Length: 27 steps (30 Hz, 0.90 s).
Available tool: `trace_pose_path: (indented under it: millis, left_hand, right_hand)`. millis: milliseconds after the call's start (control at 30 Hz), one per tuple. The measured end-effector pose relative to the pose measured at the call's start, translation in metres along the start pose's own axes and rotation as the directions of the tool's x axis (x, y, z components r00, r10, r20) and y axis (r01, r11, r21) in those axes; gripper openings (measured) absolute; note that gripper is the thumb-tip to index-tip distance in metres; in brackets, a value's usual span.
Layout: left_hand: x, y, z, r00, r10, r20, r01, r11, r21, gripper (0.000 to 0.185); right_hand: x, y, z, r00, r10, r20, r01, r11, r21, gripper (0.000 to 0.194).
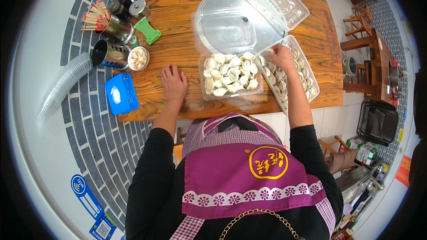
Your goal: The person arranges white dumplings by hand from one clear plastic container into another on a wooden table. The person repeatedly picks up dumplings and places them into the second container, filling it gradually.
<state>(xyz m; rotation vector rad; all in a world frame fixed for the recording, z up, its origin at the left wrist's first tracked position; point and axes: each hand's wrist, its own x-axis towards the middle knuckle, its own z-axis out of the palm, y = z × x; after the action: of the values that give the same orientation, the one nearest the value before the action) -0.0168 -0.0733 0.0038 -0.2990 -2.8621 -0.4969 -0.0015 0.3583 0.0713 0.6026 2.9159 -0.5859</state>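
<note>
My left hand [174, 81] rests palm down on the wooden table, fingers spread and holding nothing. To its right, an opened clear plastic clamshell box [208, 97] holds many pale dumplings [233, 73] piled together. My right hand [283, 57] reaches into the far left end of a translucent plastic tray [315, 95], its fingertips pinched on a dumpling [269, 52]. Rows of dumplings [302, 63] lie in that tray, partly hidden under my wrist and forearm. The tray stands at a slant, and its near corner juts past the table's front edge.
A round metal tray [213, 1] lies behind the boxes, under the clamshell's lid [227, 31]. Another clear plastic tray [277, 0] overlaps it. At left stand a bowl of garlic cloves [138, 58], metal chopstick holders [115, 30], stacked plastic cups [66, 83] and a blue tissue box [121, 93].
</note>
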Motion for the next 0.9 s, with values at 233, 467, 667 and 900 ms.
trace_pose_path:
  millis: [233,467,667,900]
  left_hand:
    - [0.000,0.000,0.002,1.000,0.012,-0.018,-0.012,1.000,0.006,0.037]
    - [0.000,0.001,-0.002,1.000,0.009,0.000,-0.009,1.000,0.003,0.037]
    - [0.000,0.002,-0.003,1.000,0.008,0.001,-0.008,1.000,0.006,0.037]
    - [0.000,0.001,-0.001,1.000,0.021,-0.023,-0.021,1.000,0.003,0.038]
  right_hand:
    - [-0.070,-0.024,-0.037,0.990,-0.098,0.098,-0.001,0.705,0.709,0.027]
    - [-0.133,-0.075,-0.011,0.909,-0.412,0.060,0.272,0.697,0.663,0.025]
    - [-0.141,-0.070,0.001,0.775,-0.630,-0.055,0.597,0.700,0.392,0.024]
    - [-0.145,-0.069,-0.003,0.807,-0.585,-0.077,0.579,0.761,0.293,0.030]
